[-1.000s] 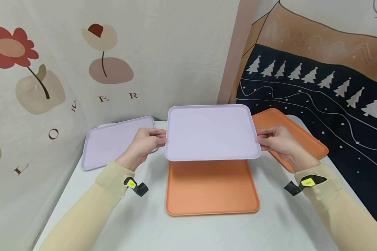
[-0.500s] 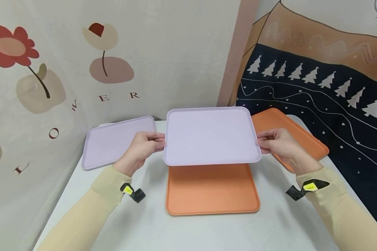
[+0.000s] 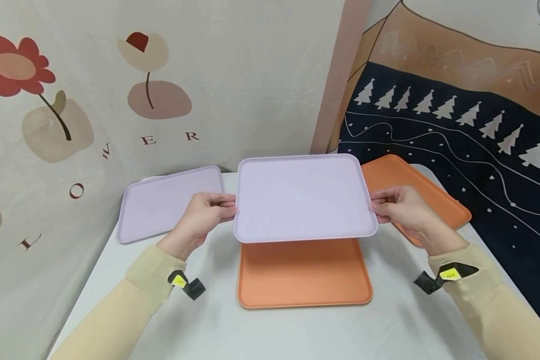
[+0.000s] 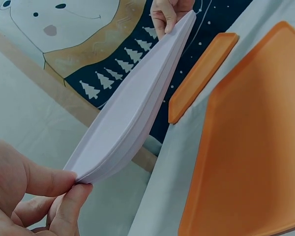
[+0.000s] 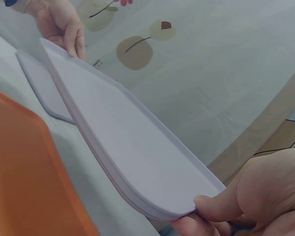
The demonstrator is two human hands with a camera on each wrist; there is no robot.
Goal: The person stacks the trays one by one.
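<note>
A lilac rectangular tray [image 3: 305, 197] hangs level in the air above an orange tray [image 3: 305, 275] that lies on the table. My left hand [image 3: 201, 217] pinches its left short side between thumb and fingers. On the opposite short side, my right hand [image 3: 407, 212] pinches the rim the same way. From the right wrist view, the lilac tray [image 5: 123, 132] has a doubled line along its edge; I cannot tell whether a second one is stacked beneath. The far part of the lower orange tray is hidden under the lilac one in the head view.
Another lilac tray [image 3: 162, 205] lies on the white table [image 3: 297, 332] at the back left, with a pale edge showing behind it. At the back right rests a second orange tray [image 3: 425, 195], set at an angle. Printed cloths [image 3: 252, 75] hang behind the table.
Both hands have brought the lilac tray slightly down and towards me, covering more of the orange tray below. The trays on the table have stayed put.
</note>
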